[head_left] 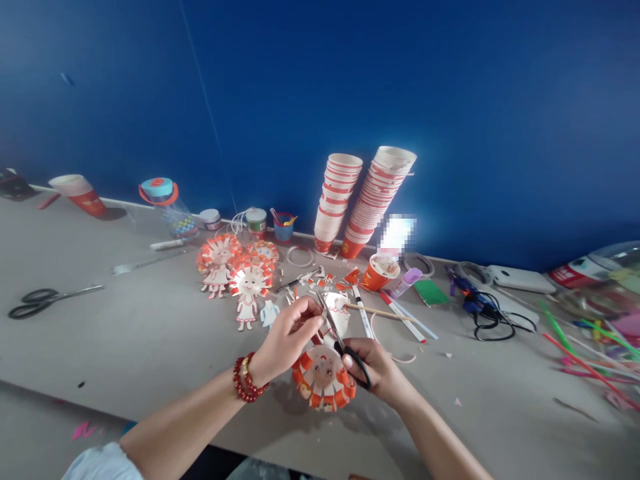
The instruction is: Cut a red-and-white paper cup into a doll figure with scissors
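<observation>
While the left hand pinches the paper-cup doll, the right hand grips scissors.

Soft, even light falls on the desk, with faint shadows under the forearms near the front edge. A bright glare patch sits on the blue wall beside the stacked cups. The edges bend outward, and the far right clutter looks blurred.

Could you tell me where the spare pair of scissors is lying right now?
In the head view, the spare scissors lie flat at the far left of the table, well left of the left hand.
</observation>
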